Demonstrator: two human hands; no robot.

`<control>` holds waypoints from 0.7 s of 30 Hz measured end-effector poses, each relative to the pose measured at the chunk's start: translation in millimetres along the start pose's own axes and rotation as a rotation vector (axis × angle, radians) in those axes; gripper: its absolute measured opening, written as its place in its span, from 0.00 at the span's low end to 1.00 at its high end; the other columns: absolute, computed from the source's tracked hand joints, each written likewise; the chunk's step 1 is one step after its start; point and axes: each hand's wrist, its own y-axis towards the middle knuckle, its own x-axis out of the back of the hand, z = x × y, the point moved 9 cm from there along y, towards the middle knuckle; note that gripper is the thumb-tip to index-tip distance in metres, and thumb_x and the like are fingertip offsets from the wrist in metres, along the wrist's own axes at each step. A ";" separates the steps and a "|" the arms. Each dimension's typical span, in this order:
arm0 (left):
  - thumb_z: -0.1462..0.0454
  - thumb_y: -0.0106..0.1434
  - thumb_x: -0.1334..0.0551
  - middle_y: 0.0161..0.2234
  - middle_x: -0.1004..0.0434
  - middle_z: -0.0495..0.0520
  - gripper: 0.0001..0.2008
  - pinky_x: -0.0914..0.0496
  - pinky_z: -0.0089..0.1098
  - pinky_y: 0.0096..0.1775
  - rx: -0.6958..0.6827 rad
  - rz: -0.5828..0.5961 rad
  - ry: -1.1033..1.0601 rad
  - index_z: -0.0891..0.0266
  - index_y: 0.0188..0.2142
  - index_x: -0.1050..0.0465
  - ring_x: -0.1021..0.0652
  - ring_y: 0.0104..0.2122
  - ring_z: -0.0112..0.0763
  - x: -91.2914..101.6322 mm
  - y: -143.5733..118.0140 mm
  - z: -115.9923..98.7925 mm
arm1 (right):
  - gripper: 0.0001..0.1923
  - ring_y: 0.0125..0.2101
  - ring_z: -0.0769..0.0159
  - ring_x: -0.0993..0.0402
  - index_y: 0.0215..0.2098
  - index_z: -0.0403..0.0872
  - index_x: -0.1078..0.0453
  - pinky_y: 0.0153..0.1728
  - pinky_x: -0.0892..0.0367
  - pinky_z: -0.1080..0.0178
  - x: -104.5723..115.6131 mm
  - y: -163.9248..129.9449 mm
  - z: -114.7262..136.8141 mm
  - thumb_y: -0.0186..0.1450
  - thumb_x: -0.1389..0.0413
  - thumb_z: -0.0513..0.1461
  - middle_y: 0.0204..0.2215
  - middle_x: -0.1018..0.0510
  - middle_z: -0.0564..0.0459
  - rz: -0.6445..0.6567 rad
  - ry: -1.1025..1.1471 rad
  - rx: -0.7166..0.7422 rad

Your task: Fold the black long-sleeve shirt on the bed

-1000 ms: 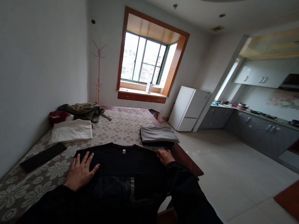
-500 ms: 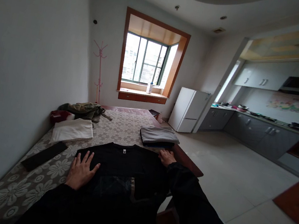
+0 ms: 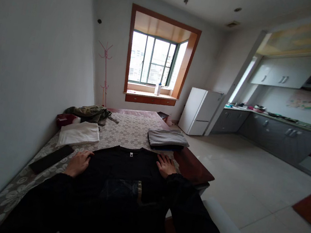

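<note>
A black T-shirt with a small white neck label and a dark chest print lies spread on the table, collar pointing away from me. At its left shoulder edge, my left hand is closed on the fabric, fingers bent and together; the thumb is hidden. My right hand rests flat on the right shoulder, fingers spread and holding nothing. The shirt's lower part blends into my dark sleeves and is hard to make out.
On the flowered tablecloth are a long black object, folded white cloth, an olive bag or garment and a folded grey and dark clothes stack. The table's bare wooden edge lies right.
My left hand has gone from lying spread on the shirt to closing at its left edge. The right hand has shifted slightly left, and its fingers are more spread.
</note>
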 end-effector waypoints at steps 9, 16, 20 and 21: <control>0.60 0.65 0.43 0.42 0.17 0.53 0.11 0.30 0.32 0.46 -0.056 0.131 -0.057 0.56 0.41 0.23 0.19 0.45 0.38 8.0 27.8 21.9 | 0.31 0.73 0.51 0.60 0.74 0.56 0.50 0.70 0.65 0.41 -1.9 1.7 -2.4 0.75 0.63 0.50 0.75 0.52 0.55 0.017 0.009 -0.015; 0.61 0.65 0.44 0.39 0.17 0.53 0.08 0.31 0.31 0.43 -0.052 0.204 -0.020 0.56 0.37 0.26 0.20 0.44 0.38 5.0 36.3 32.2 | 0.31 0.73 0.53 0.59 0.74 0.57 0.49 0.70 0.65 0.42 -2.8 3.2 -3.6 0.76 0.62 0.51 0.75 0.52 0.56 0.022 0.011 -0.021; 0.62 0.66 0.45 0.39 0.18 0.55 0.08 0.31 0.32 0.42 -0.007 0.200 0.016 0.57 0.37 0.27 0.20 0.44 0.39 1.1 38.4 38.7 | 0.31 0.73 0.53 0.59 0.74 0.57 0.50 0.70 0.65 0.42 -2.7 2.9 -3.1 0.76 0.62 0.51 0.75 0.52 0.57 0.024 0.009 -0.019; 0.62 0.66 0.45 0.40 0.18 0.56 0.08 0.31 0.33 0.42 0.002 0.194 0.025 0.57 0.38 0.27 0.20 0.44 0.40 0.5 37.8 40.0 | 0.31 0.73 0.53 0.59 0.74 0.57 0.50 0.70 0.65 0.42 -2.6 2.6 -3.1 0.75 0.62 0.51 0.75 0.53 0.57 0.025 0.008 -0.019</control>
